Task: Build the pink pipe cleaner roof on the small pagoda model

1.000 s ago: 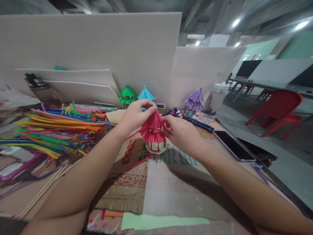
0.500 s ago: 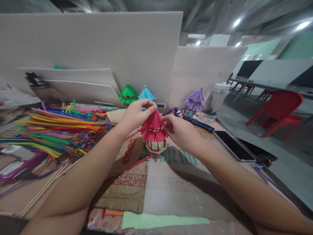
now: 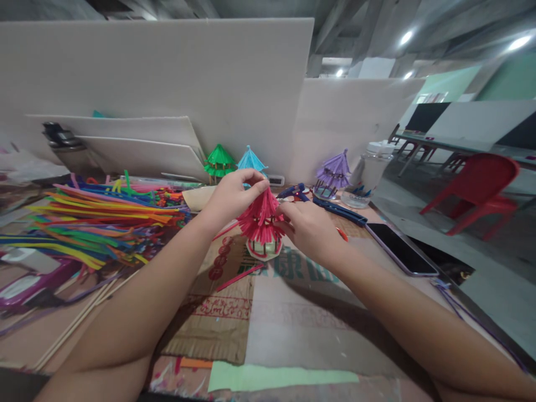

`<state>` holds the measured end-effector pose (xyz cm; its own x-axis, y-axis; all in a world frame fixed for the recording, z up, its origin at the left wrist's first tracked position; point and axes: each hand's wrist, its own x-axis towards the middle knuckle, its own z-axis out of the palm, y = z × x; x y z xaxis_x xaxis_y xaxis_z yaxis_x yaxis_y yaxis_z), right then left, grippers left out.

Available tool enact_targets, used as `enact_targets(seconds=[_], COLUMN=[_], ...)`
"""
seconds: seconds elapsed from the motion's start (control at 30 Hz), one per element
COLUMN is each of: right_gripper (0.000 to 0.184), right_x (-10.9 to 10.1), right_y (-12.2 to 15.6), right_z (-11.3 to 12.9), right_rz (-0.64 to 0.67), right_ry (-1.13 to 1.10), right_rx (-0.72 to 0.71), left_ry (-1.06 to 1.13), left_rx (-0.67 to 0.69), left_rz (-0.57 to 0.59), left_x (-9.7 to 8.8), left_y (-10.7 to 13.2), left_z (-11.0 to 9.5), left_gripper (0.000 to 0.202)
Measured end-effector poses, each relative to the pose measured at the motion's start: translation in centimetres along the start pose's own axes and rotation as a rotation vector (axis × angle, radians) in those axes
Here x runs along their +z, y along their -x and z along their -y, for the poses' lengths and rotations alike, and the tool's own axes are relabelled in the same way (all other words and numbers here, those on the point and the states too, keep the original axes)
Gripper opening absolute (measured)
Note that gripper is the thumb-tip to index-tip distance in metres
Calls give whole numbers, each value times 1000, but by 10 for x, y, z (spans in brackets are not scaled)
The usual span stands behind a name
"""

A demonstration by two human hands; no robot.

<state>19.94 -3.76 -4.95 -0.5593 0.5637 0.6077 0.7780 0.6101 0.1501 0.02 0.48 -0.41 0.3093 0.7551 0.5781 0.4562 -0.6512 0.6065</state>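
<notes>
A small red model pavilion (image 3: 263, 223), with a two-tiered pointed roof of red strips and thin posts, stands on a pale many-sided base over the cardboard (image 3: 218, 324). My left hand (image 3: 240, 192) is closed, pinching the roof's tip between thumb and fingers. At the roof's right side, my right hand (image 3: 304, 220) has its bent fingers against the red strips; the fingertips are partly hidden. Loose red strips (image 3: 238, 278) lie in front of the base. Behind stand green (image 3: 220, 162), light blue (image 3: 250, 158) and purple (image 3: 334, 170) model pavilions.
Colourful pipe cleaners (image 3: 100, 218) are heaped at left, near thin wooden sticks (image 3: 79, 321) and a purple-and-white device (image 3: 36, 282). A blue tool (image 3: 295, 192), a clear jar (image 3: 374, 164) and a phone (image 3: 402, 249) sit at right. White boards (image 3: 167, 78) rise behind.
The red pavilion has turned or tilted slightly, its base shifting a little left. My right hand has moved slightly left and closer against the roof; my left hand stays at the tip.
</notes>
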Motion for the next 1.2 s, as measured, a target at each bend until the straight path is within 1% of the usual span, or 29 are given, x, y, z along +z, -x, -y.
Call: enact_targets(seconds=[0.1,0.17,0.23,0.33,0.4,0.47,0.53,0.63,0.77,0.97,1.1,1.2], right_gripper=[12,16,18,23,27,29,31,33,35,38,39,41], right_x=[-2,-5,-8,-8,-4,3,9,15,15,11,10,9], right_y=[0,-1,-3,-8,-10,-11,-9,-7,-7,-8,-8,-8], right_z=[1,0,-2,-7,-10,-12,-13,-13,-12,-7,-4,-3], right_rz=[56,114,166,216,218,194,159,137,143,185,173,173], right_ry=[-32,-118,-279,-613,-826,-1002,-1140,-1284,-1374,-1393,-1415,-1370], right_rx=[28,75,181,396,516,605,650,671,722,811,799,782], left_ry=[-10,-11,-8,-12,-32,-65,-97,-117,-120,-122,-108,-104], left_rx=[5,17,35,54,70,101,139,170,177,170,183,187], left_rz=[5,11,12,-14,-39,-55,-59,-57,-55,-47,-42,-40], left_x=[0,0,-1,-2,-2,-1,0,2,3,3,3,4], left_y=[1,0,-1,-1,0,1,3,4,4,5,6,5], left_z=[-1,0,2,4,3,0,-4,-7,-9,-11,-11,-11], left_gripper=[26,27,27,24,22,20,19,18,19,20,18,18])
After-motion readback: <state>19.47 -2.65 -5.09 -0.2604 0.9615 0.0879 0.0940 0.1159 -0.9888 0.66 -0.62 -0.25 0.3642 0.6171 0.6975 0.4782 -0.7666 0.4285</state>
